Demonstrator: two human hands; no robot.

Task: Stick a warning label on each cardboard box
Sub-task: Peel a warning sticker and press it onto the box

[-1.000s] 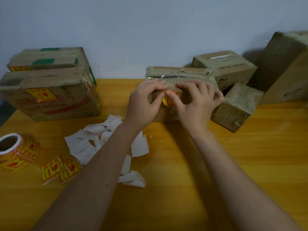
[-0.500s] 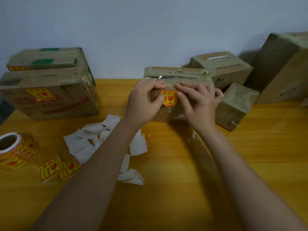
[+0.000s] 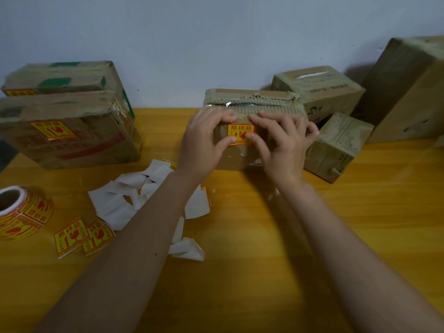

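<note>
Now smoothed flat, label [image 3: 241, 134] reading 易碎品 lies under both open hands' thumbs on box [image 3: 252, 104].

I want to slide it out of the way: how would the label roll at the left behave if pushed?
The label roll lies tilted on the table, so it would probably slide or wobble, not roll far. Its hollow core suggests it's light. Its loose tail may drag.
</note>
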